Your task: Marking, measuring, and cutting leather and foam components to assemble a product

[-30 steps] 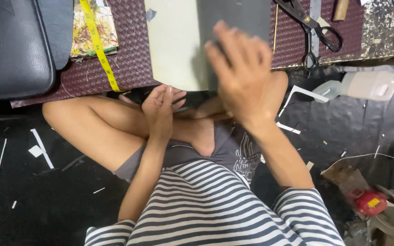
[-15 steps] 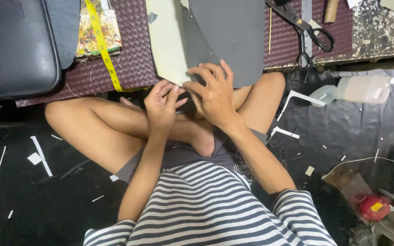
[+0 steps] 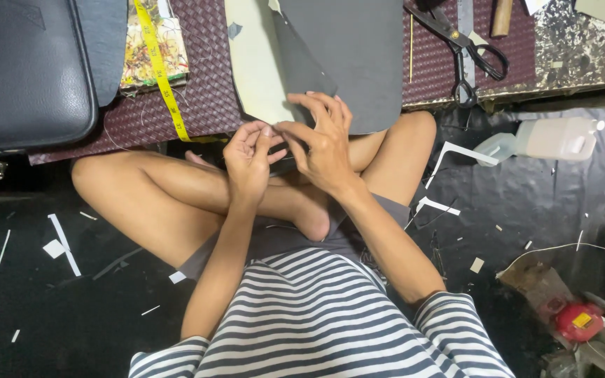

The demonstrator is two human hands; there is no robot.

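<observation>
A person sits cross-legged on a dark floor, both hands meeting just above the knees at the centre of the frame. The left hand (image 3: 250, 162) has its fingers curled in, thumb and fingertips pinched together on something too small to make out. The right hand (image 3: 323, 140) arches beside it, touching it, with fingers bent and spread narrowly over the lower edge of a dark grey sheet (image 3: 348, 56); whether it grips that edge I cannot tell. The sheet lies at the upper centre, overlapping a pale cream sheet (image 3: 253, 63) to its left, both resting on a maroon woven mat (image 3: 204, 105). A yellow measuring tape (image 3: 157, 66) runs diagonally across the mat in the upper left, next to a black padded cushion (image 3: 22, 70). Black scissors (image 3: 467, 52) lie in the upper right. A translucent plastic bottle (image 3: 551, 138) lies on its side at the right, and white paper scraps (image 3: 61, 241) dot the floor
</observation>
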